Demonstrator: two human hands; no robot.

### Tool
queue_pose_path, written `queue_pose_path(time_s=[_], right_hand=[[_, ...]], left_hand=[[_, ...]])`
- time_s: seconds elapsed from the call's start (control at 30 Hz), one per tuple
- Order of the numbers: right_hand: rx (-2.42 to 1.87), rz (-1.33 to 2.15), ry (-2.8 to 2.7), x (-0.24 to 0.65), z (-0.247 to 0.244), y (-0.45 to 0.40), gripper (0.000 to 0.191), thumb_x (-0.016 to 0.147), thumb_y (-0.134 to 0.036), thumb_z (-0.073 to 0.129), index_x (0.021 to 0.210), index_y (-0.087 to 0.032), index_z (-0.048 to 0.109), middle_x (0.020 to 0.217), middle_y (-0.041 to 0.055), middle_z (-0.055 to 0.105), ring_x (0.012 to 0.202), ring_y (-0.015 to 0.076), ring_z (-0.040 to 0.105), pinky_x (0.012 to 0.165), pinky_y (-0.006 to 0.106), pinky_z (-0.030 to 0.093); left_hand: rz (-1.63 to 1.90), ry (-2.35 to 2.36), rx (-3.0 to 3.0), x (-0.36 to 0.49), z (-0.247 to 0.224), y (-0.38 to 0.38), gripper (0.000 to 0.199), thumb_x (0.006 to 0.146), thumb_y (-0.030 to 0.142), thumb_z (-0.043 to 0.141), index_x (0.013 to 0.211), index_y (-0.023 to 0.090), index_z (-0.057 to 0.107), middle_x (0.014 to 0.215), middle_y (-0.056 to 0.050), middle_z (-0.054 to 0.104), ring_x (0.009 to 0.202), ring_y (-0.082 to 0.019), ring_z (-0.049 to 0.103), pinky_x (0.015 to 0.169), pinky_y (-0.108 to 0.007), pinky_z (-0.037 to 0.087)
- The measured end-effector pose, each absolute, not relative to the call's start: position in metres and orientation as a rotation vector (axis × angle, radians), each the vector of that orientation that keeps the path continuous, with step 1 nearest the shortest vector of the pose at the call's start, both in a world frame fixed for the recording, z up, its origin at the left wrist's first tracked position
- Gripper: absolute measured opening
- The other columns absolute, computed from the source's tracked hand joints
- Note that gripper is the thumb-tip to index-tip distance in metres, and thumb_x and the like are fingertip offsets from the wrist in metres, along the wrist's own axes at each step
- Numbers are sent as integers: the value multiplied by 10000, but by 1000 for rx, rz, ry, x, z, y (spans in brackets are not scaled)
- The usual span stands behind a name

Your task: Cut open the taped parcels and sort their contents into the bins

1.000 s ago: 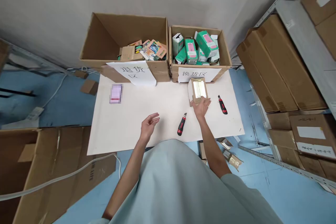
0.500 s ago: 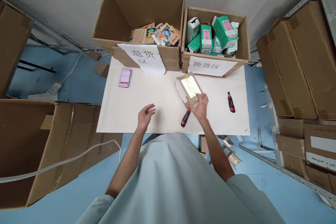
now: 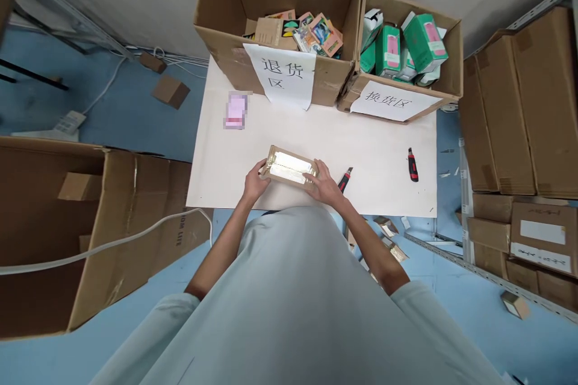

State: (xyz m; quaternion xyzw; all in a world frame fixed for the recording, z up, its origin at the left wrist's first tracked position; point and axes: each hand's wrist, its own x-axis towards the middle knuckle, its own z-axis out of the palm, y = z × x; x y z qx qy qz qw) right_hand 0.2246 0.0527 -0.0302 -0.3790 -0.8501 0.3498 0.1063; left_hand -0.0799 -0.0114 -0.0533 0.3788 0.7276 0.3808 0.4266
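Note:
A small cardboard box (image 3: 289, 167), closed with shiny clear tape over a pale label, lies crosswise in front of me. My left hand (image 3: 256, 183) grips its left end, thumb at the near corner. At the right end, my right hand (image 3: 326, 185) has its fingers closed round the box, thumb on the top face. Just right of that hand lies a red and black utility knife (image 3: 345, 179), partly hidden by the hand and wrist. A second utility knife (image 3: 412, 165) rests on the right part of the white table (image 3: 379, 174).
Two large cartons with paper signs stand at the table's back: the left carton (image 3: 329, 81) holds card-like packs, the right carton (image 3: 409, 111) green boxes. A pixelated lilac item (image 3: 236, 110) lies at left. An open carton (image 3: 121, 222) and stacked cartons (image 3: 542, 108) flank the table.
The box has come leftward and nearer to me, turning crosswise. My left hand, free before, now holds its left end along with my right. The view has shifted.

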Motion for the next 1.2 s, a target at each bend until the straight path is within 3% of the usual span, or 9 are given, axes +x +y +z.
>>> queue_pose_path(time_s=[0.1,0.2,0.27,0.37,0.53,0.77,0.87,1.0,1.2], right_hand=[[-1173,1017,-2468,222,-31,39,555,964,-235,828,1505,-304,726,1909,77,216,1793,386,80,1413,678,257],[-1347,976,-2347,222,-33,20,669,993,-325,818,1631,-323,615,1924,77,159,1797,362,79,1418,654,259],[-1534,966,-2197,221,-40,5,875,965,-439,848,1734,-262,471,1917,148,152,1789,370,127,1419,630,272],[-1822,1051,-1853,216,-59,-19,1076,917,-561,844,1765,-137,335,1832,269,329,1724,390,325,1394,614,331],[-1850,1285,-1375,199,-86,-44,826,961,-567,704,1647,-183,449,1715,252,531,1602,336,523,1250,567,513],[-1781,1285,-1221,177,-86,-43,769,966,-618,611,1601,-195,515,1712,206,552,1542,280,571,1271,500,488],[-1735,1220,-1222,180,-74,-36,708,966,-637,624,1523,-200,595,1615,183,650,1486,285,619,1293,503,462],[-1691,1124,-1276,192,-54,-15,584,992,-654,640,1367,-209,695,1421,169,771,1353,305,710,1238,494,515],[-1925,1100,-1409,206,-59,26,485,1023,-614,632,1248,-206,765,1249,168,831,1152,313,776,1079,480,609]], left_hand=[[954,1766,929,-86,-60,-20,821,655,117,693,1472,189,725,1514,-128,736,1432,-362,674,1296,-510,492],[957,1711,917,-90,-67,-23,824,662,123,708,1483,200,721,1507,-118,740,1386,-345,701,1295,-507,498],[924,1677,920,-94,-72,-23,824,669,132,728,1489,219,718,1505,-111,742,1379,-348,702,1289,-528,501],[856,1648,887,-102,-78,-24,855,678,145,765,1525,233,692,1564,-131,704,1418,-376,678,1267,-560,515],[769,1608,879,-110,-83,-28,936,723,144,768,1641,191,589,1702,-198,574,1518,-415,605,1253,-580,520],[818,1575,967,-112,-83,-32,658,788,217,775,1445,228,758,1760,-151,520,1620,-385,518,1303,-537,484],[895,1577,993,-111,-73,-34,483,851,353,785,1312,213,823,1608,-132,684,1530,-352,623,1337,-507,452],[1044,1572,931,-105,-56,-31,502,900,541,799,1260,193,828,1365,-123,816,1305,-322,762,1233,-476,567],[922,1676,773,-87,-57,-16,402,904,484,806,1184,198,836,1299,-134,832,1226,-338,781,1180,-524,594]])
